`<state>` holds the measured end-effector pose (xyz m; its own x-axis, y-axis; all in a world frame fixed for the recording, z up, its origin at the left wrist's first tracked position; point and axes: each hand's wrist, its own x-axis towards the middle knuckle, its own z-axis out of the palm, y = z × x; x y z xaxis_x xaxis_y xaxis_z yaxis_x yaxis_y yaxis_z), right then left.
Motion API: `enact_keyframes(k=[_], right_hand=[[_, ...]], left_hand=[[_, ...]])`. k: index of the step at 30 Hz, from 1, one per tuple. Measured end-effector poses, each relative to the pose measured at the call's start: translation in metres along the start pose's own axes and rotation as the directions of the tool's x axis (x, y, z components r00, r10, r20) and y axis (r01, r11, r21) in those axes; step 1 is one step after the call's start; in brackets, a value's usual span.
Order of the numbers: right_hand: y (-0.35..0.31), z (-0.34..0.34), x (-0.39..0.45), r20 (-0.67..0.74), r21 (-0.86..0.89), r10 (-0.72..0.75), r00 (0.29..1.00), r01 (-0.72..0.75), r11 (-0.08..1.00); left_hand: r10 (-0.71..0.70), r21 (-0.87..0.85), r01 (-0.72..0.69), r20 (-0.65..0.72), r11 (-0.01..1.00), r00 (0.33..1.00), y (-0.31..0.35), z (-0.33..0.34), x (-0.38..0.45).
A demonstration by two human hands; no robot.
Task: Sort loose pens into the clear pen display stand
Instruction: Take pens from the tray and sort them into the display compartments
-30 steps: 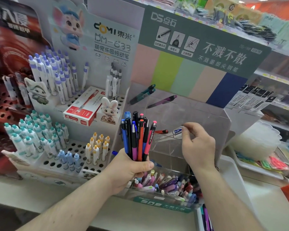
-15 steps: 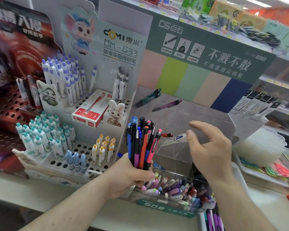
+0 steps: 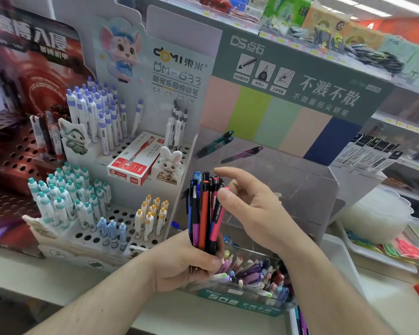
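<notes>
A: Starting at the left, we see the white rack (image 3: 121, 213) with its rows of capped pens, and a red box (image 3: 136, 163) lying on its middle step.

B: Just right of it, our left hand (image 3: 186, 259) is clenched around a bundle of pens (image 3: 205, 211), which stand upright with their clicker ends up. The forearm comes in from the lower left.

A: And our right hand (image 3: 254, 213) sits just beside that bundle, fingers loosely extended and holding nothing. The thumb tip touches the pink pen (image 3: 217, 221) near its top, and the index finger arches over the bundle's tips.

B: Behind both hands stands the clear stand (image 3: 300, 180). Two teal pens (image 3: 215, 143) and a purple pen (image 3: 242, 154) lie slanted in its upper tier, and its low front tray (image 3: 254, 274) holds a jumble of loose pens.

A: Compared with a second ago, our right hand has let go of the white-and-blue pen it was pinching at the stand and has swung left to the bundle. The left hand has kept its grip throughout.
</notes>
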<state>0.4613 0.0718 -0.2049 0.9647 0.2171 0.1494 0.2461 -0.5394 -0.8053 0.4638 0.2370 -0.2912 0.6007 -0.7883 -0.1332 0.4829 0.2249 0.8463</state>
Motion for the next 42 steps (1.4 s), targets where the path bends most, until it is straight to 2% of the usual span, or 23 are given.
enact_keyframes(k=[6, 12, 24, 32, 35, 38, 42], right_hand=[[0.000, -0.002, -0.001, -0.061, 0.039, -0.025, 0.998, 0.028, 0.999], [0.008, -0.006, -0.006, -0.152, 0.147, 0.037, 0.988, -0.014, 0.989], [0.017, -0.013, -0.011, -0.186, 0.101, 0.165, 0.969, -0.148, 0.984], [0.015, -0.016, -0.011, -0.058, -0.010, 0.178, 0.982, -0.178, 0.984], [0.016, -0.018, -0.011, -0.028, -0.131, 0.147, 0.989, -0.150, 0.980], [0.020, -0.020, -0.009, -0.089, -0.192, 0.115, 0.989, -0.131, 0.973], [0.018, -0.030, -0.007, -0.201, -0.139, 0.084, 0.976, -0.113, 0.984]], left_hand=[[-0.010, -0.029, 0.011, 0.061, 1.000, 0.998, -0.004, -0.006, -0.002], [-0.027, -0.079, 0.027, -0.006, 0.997, 1.000, -0.005, -0.003, -0.003], [-0.091, -0.076, 0.077, -0.204, 0.994, 0.975, -0.002, 0.008, 0.004], [-0.087, 0.019, 0.092, -0.184, 0.996, 0.979, -0.002, 0.013, 0.007], [-0.089, 0.068, 0.102, -0.176, 0.992, 0.980, -0.003, 0.012, 0.010], [-0.071, 0.075, 0.083, -0.155, 0.994, 0.985, -0.001, 0.013, 0.013], [-0.049, 0.119, 0.067, -0.144, 0.991, 0.988, 0.001, 0.010, 0.015]])
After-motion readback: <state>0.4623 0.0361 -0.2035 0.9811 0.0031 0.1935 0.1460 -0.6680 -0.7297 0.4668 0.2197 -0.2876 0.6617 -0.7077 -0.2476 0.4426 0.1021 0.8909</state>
